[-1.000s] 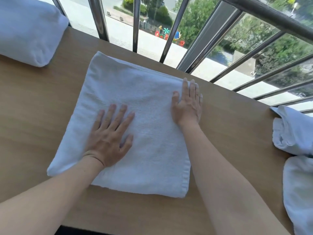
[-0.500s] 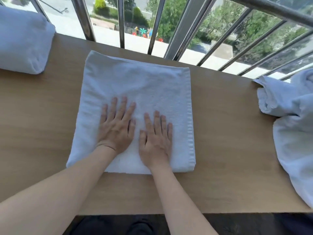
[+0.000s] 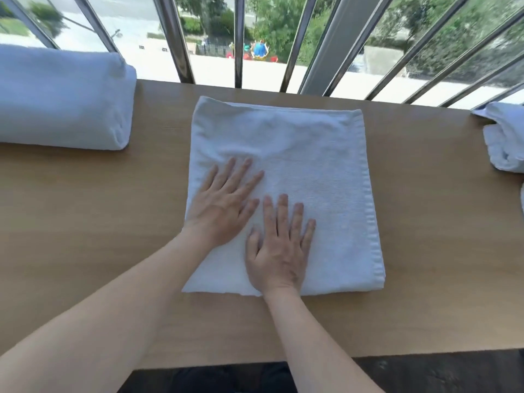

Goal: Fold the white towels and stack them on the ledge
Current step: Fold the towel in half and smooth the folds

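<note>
While flat, towel (image 3: 312,165) near folded stack (image 3: 62,97)

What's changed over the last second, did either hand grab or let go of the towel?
The right hand slid from the far right edge of the towel back toward the person and now lies flat beside the left hand. Nothing was gripped or released. The left hand stays flat on the towel, which remains folded on the ledge.

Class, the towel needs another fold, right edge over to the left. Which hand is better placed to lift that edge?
Probably the right hand: it lies flat nearer the hemmed right edge of the towel, while the left hand presses near the left edge and can anchor it.
</note>
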`<state>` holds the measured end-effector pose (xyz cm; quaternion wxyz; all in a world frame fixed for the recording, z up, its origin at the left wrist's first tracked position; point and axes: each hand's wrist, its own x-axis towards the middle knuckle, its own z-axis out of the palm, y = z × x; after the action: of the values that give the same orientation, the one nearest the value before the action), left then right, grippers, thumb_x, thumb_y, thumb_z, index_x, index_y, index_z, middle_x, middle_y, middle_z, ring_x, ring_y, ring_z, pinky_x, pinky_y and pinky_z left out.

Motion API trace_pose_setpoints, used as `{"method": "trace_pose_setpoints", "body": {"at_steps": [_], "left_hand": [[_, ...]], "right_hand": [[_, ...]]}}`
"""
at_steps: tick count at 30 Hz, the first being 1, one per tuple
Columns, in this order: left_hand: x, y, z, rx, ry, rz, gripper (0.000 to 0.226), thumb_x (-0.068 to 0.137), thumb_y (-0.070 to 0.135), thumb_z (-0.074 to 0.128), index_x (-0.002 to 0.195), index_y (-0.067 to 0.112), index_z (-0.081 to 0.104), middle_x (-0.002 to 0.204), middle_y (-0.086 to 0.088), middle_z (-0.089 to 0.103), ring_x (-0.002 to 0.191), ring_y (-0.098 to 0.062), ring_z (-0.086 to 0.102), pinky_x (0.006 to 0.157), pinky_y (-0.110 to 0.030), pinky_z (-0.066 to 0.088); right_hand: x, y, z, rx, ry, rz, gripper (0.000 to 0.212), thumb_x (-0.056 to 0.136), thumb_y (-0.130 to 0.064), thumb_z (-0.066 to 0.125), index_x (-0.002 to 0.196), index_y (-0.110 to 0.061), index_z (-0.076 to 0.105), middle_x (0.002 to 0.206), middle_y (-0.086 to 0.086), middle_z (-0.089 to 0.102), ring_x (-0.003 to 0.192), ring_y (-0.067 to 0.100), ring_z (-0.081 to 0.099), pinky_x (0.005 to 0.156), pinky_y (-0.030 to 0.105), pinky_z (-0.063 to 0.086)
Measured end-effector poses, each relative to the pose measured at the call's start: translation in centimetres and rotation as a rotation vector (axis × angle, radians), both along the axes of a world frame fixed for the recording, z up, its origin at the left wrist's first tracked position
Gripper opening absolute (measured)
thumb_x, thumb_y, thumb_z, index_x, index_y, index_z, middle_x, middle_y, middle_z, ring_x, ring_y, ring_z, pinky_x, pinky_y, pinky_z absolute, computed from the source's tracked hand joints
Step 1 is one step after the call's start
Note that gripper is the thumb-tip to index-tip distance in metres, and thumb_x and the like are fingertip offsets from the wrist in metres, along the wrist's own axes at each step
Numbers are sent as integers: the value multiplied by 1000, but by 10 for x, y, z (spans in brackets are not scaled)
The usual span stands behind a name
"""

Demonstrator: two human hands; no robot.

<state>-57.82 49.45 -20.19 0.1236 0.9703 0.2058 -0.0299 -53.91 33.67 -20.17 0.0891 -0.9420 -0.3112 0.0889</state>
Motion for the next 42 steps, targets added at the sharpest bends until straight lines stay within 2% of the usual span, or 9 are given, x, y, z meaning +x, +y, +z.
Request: {"method": "trace_pose_setpoints", "body": {"at_steps": [5,8,14,19,24,28,33,38,42], "left_hand": [[32,60,-7,11,7,129,65,97,66,16,157,44,6,168,7,-1,153,-19,-9,123,-44,-8],[47,89,-12,-25,-22,187,66,96,67,20,156,45,6,168,8,-1,153,-16,-10,123,-44,-5],[68,109,-13,-52,-54,261,67,96,64,22,157,39,13,168,6,4,154,-21,-5,124,-42,0],[73,110,-6,-36,-14,282,67,98,61,13,159,34,9,168,3,1,153,-27,-7,123,-44,-7],[53,66,1,-32,25,327,75,96,66,-8,159,26,-3,167,-5,-12,152,-24,-18,120,-44,-19],[14,-9,1,-96,10,254,74,99,62,0,160,20,-4,166,-10,-11,153,-24,-15,122,-42,-14],[-27,-53,-3,-46,34,255,63,102,49,5,159,23,-7,166,-5,-12,152,-21,-16,123,-42,-9],[-60,-65,-4,-9,12,256,62,103,47,13,159,25,0,167,-1,-3,154,-20,-7,124,-43,-3],[-67,-64,-4,-10,27,296,61,102,49,8,158,31,-8,166,7,-14,151,-14,-19,122,-42,-11]], "right_hand": [[0,5,-3,17,-55,9,73,92,-44,41,159,-30,17,167,-2,9,154,28,3,121,59,6],[1,3,-7,32,-93,18,75,90,-44,43,159,-28,17,167,-1,9,154,30,5,120,60,9],[3,7,-12,67,-120,28,74,91,-43,41,159,-25,18,167,1,10,154,32,5,119,62,10],[3,10,-12,81,-123,11,75,88,-37,43,159,-26,20,167,1,12,154,31,6,119,62,10],[2,9,-12,95,-125,-3,74,86,-31,40,158,-27,23,167,-2,14,154,28,6,120,61,9],[3,8,-13,104,-130,5,74,83,-29,40,157,-26,29,166,0,18,154,28,7,120,60,8],[1,7,-8,113,-93,-18,59,96,-36,32,155,-26,33,165,-3,19,154,26,10,121,58,11],[2,3,6,59,2,19,69,89,-32,29,158,-31,21,166,-5,10,154,24,1,123,54,1],[17,-26,4,-27,37,180,65,96,-41,17,159,-35,0,167,-5,-7,153,18,-13,123,47,-8]]}}
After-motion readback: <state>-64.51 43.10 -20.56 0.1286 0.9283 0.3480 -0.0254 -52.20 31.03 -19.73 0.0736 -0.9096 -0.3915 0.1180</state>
